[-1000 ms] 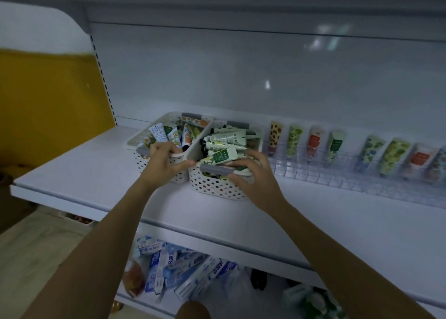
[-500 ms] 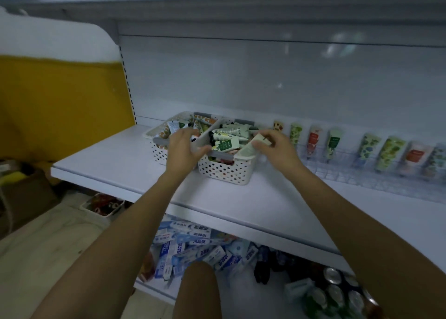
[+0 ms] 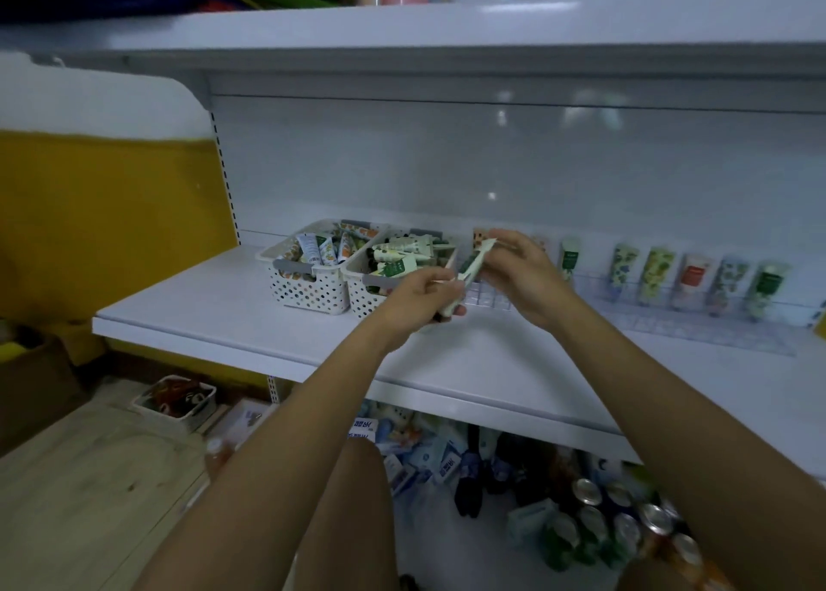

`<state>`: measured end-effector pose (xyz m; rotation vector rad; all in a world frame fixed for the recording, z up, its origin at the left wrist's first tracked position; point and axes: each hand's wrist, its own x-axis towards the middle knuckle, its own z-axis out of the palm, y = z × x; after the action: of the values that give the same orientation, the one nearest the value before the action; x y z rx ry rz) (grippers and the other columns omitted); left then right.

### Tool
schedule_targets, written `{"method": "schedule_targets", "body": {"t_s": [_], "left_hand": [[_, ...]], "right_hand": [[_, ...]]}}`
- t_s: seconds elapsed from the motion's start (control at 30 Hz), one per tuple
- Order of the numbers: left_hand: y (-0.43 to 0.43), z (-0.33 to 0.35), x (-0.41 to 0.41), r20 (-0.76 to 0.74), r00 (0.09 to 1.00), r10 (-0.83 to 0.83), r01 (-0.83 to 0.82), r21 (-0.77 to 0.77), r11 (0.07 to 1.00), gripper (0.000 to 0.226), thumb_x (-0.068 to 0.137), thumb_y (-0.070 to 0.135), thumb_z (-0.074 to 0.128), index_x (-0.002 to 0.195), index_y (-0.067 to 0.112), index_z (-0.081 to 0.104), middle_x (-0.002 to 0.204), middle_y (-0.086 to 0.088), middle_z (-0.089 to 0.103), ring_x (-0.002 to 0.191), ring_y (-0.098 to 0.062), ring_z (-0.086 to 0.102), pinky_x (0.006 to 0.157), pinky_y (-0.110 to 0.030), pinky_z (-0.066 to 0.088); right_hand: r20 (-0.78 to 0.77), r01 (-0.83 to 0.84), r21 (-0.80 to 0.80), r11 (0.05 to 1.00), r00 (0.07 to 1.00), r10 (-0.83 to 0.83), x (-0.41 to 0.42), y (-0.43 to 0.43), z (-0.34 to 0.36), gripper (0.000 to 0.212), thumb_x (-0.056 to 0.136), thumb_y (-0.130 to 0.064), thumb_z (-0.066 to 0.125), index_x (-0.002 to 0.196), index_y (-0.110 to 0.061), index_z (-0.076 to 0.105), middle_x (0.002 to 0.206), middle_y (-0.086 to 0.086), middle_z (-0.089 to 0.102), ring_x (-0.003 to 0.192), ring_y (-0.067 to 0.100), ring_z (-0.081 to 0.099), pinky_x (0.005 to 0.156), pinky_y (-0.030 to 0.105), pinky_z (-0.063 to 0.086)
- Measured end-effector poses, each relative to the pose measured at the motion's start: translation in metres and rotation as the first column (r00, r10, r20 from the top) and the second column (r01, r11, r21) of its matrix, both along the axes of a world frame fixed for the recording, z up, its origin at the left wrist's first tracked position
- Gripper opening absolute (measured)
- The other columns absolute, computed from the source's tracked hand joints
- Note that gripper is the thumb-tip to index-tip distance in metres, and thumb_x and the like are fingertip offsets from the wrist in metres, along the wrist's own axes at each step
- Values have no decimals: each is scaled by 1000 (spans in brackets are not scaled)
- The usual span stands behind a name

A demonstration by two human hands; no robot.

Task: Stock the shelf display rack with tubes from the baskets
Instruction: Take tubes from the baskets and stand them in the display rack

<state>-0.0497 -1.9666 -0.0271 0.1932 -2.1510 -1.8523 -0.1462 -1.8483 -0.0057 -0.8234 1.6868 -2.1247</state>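
Note:
Two white perforated baskets, the left basket [image 3: 308, 293] and the right basket [image 3: 367, 299], stand side by side on the white shelf [image 3: 250, 313], each full of small tubes. A white-and-green tube [image 3: 474, 260] is held between both hands in front of the right basket. My left hand [image 3: 424, 293] grips its lower cap end. My right hand [image 3: 520, 270] pinches its upper flat end. A clear display rack [image 3: 670, 317] runs along the shelf's right side with several tubes [image 3: 657, 273] standing upright in it.
The upper shelf [image 3: 447, 31] overhangs close above. A yellow panel [image 3: 103, 215] closes off the left. Below the shelf lie boxed goods [image 3: 429, 456] and cans [image 3: 625, 523]. A small bin [image 3: 176, 400] sits on the wooden floor at the left.
My left hand left the basket rim and my right hand lifted a tube out of the right basket. Both hands now hold that tube. The camera has pulled back and tilted up.

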Motion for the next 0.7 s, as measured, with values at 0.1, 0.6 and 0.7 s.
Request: {"method": "schedule_targets", "body": {"t_s": [0.1, 0.6, 0.7], "left_hand": [[12, -12, -2, -77, 984, 162, -159, 43, 986, 20, 86, 9, 63, 97, 14, 46, 81, 2, 57, 69, -11, 61, 62, -18, 46], [-98, -7, -44, -122, 878, 463, -413, -684, 601, 20, 92, 4, 48, 105, 0, 62, 107, -16, 65, 98, -29, 60, 85, -34, 46], [-116, -1, -57, 12, 879, 477, -291, -780, 555, 20, 90, 1, 51, 104, -3, 64, 106, -21, 64, 96, -33, 59, 82, -35, 47]], "right_hand": [[-24, -27, 191, 981, 999, 32, 8, -1, -13, 9, 92, -7, 53, 100, -9, 56, 102, 9, 61, 86, 15, 61, 80, 28, 55], [-10, 197, 195, 961, 980, -199, -19, 7, -39, 15, 89, -9, 58, 103, -8, 54, 88, 5, 61, 79, 15, 61, 74, 27, 55], [-24, 193, 213, 958, 981, -192, -22, 2, -41, 9, 89, -8, 58, 98, -11, 54, 87, 3, 60, 79, 15, 59, 79, 32, 53]]}}
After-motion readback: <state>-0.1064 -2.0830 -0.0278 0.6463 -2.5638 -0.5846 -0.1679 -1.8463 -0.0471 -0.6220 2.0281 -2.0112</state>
